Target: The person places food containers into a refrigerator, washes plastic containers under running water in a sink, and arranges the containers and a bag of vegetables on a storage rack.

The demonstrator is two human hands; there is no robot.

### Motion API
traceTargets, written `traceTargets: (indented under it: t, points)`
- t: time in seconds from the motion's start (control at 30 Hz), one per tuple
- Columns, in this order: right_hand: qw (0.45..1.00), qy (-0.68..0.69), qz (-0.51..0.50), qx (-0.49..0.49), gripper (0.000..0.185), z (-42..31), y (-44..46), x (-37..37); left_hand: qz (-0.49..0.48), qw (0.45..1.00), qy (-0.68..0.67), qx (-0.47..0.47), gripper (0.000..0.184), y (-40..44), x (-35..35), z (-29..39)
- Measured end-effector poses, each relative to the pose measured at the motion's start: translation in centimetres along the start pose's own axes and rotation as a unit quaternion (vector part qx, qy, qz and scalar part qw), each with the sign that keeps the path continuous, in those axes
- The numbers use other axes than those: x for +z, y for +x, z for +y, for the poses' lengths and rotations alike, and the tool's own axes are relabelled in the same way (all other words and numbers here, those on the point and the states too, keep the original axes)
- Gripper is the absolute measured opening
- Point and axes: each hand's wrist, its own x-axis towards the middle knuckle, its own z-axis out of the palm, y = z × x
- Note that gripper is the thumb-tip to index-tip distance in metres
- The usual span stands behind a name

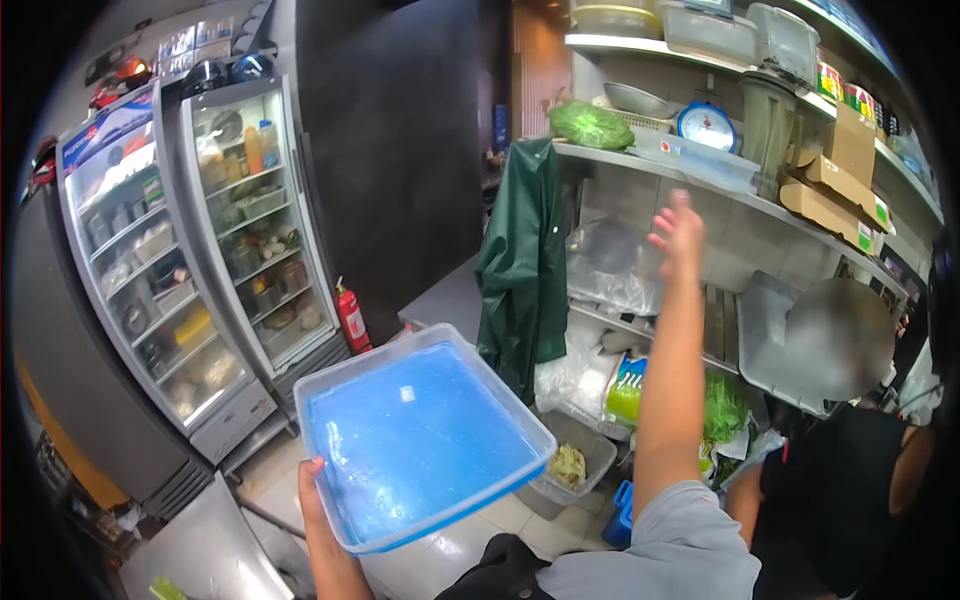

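Observation:
My left hand grips the near left side of a wide, shallow plastic tub, which is tilted. The tub has a translucent rim and a shiny blue inside; I cannot tell whether the blue is liquid or the base. My right arm stretches up and forward, and my right hand is open in front of the metal shelving, fingers extended, holding nothing. Close above that hand on the shelf are a clear plastic container, a blue dial scale and a green bagged vegetable.
Two glass-door fridges stand left, beside a fire extinguisher. A green apron-like cloth hangs from the shelf. Below sits a grey bin with scraps. A person in black is close on my right. A steel table is lower left.

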Motion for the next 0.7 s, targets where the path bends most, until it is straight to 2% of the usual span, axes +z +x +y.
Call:
traceTargets:
  t: [0.1, 0.2, 0.3, 0.33, 0.43, 0.5, 0.6, 0.7]
  points:
    - [0.995, 0.067, 0.070, 0.017, 0.072, 0.8, 10.7, -5.4, -0.056, 0.998, 0.007, -0.035, 0.059, 5.4, 3.7, -2.1]
    - [0.990, 0.115, 0.068, 0.042, 0.070, 0.9, 16.6, -8.6, -0.125, 0.987, 0.028, -0.097, 0.058, 11.9, 7.2, -4.6]
    - [0.991, 0.129, -0.045, 0.012, 0.066, 0.2, 20.5, -10.1, -0.184, 0.965, 0.017, -0.186, 0.059, 18.3, 9.9, -8.1]
    - [0.992, 0.121, -0.035, 0.012, 0.066, 0.2, 20.9, -10.3, -0.212, 0.950, 0.001, -0.228, 0.060, 20.1, 10.9, -9.0]
    - [0.992, 0.120, -0.020, 0.023, 0.056, -0.8, 20.2, -9.5, -0.266, 0.932, 0.010, -0.245, 0.060, 23.5, 16.3, -11.6]
    - [0.991, 0.125, -0.030, -0.048, 0.049, -1.1, 19.7, -9.6, -0.281, 0.922, -0.002, -0.266, 0.060, 24.3, 20.1, -12.6]
    - [0.988, 0.108, -0.047, -0.097, 0.043, -3.2, 16.3, -10.0, -0.295, 0.911, -0.020, -0.288, 0.059, 24.9, 24.3, -14.2]
    - [0.985, 0.126, -0.067, -0.097, 0.039, -5.3, 11.0, -11.1, -0.302, 0.906, -0.033, -0.294, 0.057, 26.1, 26.0, -17.0]
